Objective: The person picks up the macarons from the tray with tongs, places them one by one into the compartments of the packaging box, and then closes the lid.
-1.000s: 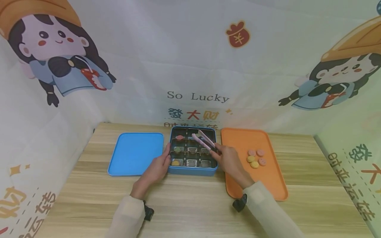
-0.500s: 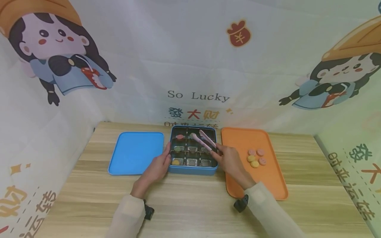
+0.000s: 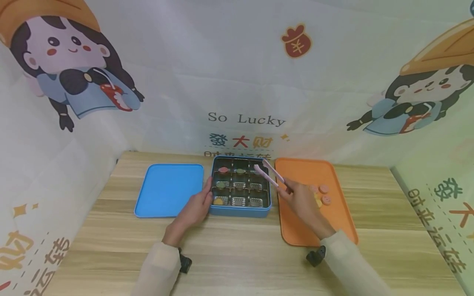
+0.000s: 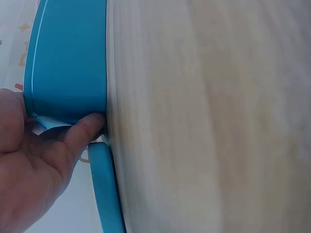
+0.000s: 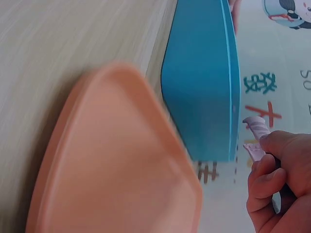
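My left hand (image 3: 195, 209) lies along the left side of a blue divided box (image 3: 240, 212), fingers touching its wall; in the left wrist view the lowest finger reaches the box's bottom edge. Over the box's back right corner, my right hand (image 3: 301, 203) grips pink tongs (image 3: 267, 176). Their tips stand apart with nothing between them. Inside the box, separate compartments hold a red round piece (image 3: 224, 170), a green piece (image 3: 240, 171) at the back middle, another green piece (image 3: 221, 185) and a yellow piece (image 3: 219, 202).
An orange tray (image 3: 292, 234) to the right bears several pink round pieces (image 3: 326, 200) and a yellow piece (image 3: 319, 203), partly hidden behind my right hand. Left of the box lies a flat blue lid (image 3: 169, 191). A printed cloth (image 3: 244, 82) hangs right behind the wooden table (image 3: 237, 255).
The tongs have moved from the back middle compartment to the right, leaving the green piece lying there. My right hand now covers part of the tray's pieces. My left hand stays put.
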A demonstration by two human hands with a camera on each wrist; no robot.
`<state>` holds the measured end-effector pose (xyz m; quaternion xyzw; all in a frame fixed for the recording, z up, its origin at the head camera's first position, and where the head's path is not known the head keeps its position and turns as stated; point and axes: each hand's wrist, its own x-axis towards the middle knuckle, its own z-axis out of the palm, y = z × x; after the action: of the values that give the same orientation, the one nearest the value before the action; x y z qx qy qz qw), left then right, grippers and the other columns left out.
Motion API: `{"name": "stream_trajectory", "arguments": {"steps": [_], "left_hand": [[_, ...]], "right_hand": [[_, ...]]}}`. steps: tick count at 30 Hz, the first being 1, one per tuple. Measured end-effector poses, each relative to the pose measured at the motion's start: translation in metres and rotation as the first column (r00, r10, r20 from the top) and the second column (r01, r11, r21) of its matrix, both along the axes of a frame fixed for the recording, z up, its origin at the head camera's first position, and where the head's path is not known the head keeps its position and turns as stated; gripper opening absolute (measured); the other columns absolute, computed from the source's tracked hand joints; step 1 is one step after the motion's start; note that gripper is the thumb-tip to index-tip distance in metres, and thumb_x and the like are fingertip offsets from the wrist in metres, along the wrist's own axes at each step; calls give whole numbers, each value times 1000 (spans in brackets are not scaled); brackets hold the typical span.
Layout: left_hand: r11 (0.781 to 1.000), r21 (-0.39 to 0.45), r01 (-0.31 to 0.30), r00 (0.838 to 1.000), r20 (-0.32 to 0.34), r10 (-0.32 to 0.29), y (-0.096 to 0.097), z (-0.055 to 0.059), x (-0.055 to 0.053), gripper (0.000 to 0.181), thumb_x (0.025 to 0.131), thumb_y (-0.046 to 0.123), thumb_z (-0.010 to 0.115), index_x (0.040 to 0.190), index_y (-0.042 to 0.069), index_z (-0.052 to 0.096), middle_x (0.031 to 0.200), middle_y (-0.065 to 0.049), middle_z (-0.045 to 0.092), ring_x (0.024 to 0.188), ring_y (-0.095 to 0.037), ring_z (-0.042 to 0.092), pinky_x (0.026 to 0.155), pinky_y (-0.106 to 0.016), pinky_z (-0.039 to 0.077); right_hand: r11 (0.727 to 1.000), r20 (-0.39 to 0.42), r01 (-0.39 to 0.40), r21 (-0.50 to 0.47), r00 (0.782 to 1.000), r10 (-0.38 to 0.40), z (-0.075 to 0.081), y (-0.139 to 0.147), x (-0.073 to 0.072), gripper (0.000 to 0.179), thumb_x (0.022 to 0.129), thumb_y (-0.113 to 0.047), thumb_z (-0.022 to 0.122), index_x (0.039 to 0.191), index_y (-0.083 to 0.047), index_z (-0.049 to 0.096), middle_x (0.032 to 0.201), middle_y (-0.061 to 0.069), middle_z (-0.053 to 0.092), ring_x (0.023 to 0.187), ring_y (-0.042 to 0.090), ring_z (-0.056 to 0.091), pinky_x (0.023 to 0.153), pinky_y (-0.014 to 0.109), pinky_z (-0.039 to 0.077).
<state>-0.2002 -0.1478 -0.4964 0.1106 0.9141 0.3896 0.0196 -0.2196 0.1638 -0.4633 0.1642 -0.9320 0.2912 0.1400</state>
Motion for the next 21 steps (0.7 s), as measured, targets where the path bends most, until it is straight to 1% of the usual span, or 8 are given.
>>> {"name": "stream_trajectory", "arguments": {"steps": [3, 6, 10, 13, 15, 18, 20, 21], "left_hand": [[1000, -1, -1, 1000, -3, 1, 0, 0, 0, 52, 98, 20, 32, 145, 8, 12, 141, -15, 31, 124, -29, 36, 99, -43, 35], [1000, -1, -5, 1000, -1, 5, 0, 0, 1, 52, 98, 20, 32, 145, 8, 13, 140, -15, 31, 123, -30, 39, 99, -43, 36], [1000, -1, -7, 1000, -4, 7, 0, 1, 1, 52, 98, 20, 33, 145, 8, 14, 140, -15, 33, 120, -29, 43, 97, -44, 38], [1000, 2, -8, 1000, -3, 8, 0, 0, 1, 52, 98, 20, 33, 145, 8, 14, 139, -15, 34, 120, -28, 43, 97, -44, 38], [1000, 2, -10, 1000, -1, 10, -1, 0, 0, 52, 98, 20, 33, 145, 8, 14, 139, -16, 34, 119, -28, 44, 97, -44, 38], [1000, 3, -9, 1000, 7, 9, -1, 1, 1, 52, 98, 21, 33, 145, 9, 13, 139, -15, 33, 120, -28, 43, 97, -44, 38], [1000, 6, -7, 1000, 12, 7, -1, 1, 1, 52, 98, 21, 32, 145, 9, 13, 140, -15, 32, 121, -28, 42, 98, -44, 37], [1000, 6, -6, 1000, 14, 5, -1, 1, 1, 52, 98, 21, 32, 145, 9, 13, 140, -15, 32, 122, -28, 41, 98, -44, 37]], "right_hand": [[1000, -30, 6, 26, 1000, -6, 2, 14, 2, 13, 85, -22, 63, 79, -12, 57, 55, -5, 45, 42, 7, 33, 34, 19, 23], [998, -72, 12, 58, 997, -8, 1, 28, 5, 14, 83, -22, 64, 79, -11, 58, 54, -7, 46, 40, 6, 32, 42, 21, 26], [996, -116, 16, 87, 993, -6, 0, 46, 8, 12, 81, -19, 67, 79, -9, 61, 51, -7, 48, 44, 9, 33, 45, 23, 28], [996, -98, 7, 89, 995, 2, -1, 57, 12, 11, 80, -16, 68, 85, -7, 64, 56, -5, 49, 48, 9, 33, 38, 20, 28], [995, -93, -3, 97, 996, 12, -3, 65, 15, 11, 79, -14, 68, 85, -6, 64, 59, -3, 47, 48, 9, 33, 38, 19, 28], [996, -94, -4, 95, 995, 13, -7, 76, 20, 24, 78, -11, 69, 100, -2, 66, 61, -2, 50, 45, 5, 33, 36, 18, 28], [996, -90, 3, 92, 996, 6, -9, 82, 24, 21, 77, -12, 70, 95, -1, 66, 58, -3, 50, 42, 3, 31, 35, 17, 27], [996, -91, 10, 94, 996, -1, -9, 85, 26, 25, 77, -13, 71, 98, 0, 66, 56, -4, 51, 41, 2, 30, 34, 17, 26]]}}
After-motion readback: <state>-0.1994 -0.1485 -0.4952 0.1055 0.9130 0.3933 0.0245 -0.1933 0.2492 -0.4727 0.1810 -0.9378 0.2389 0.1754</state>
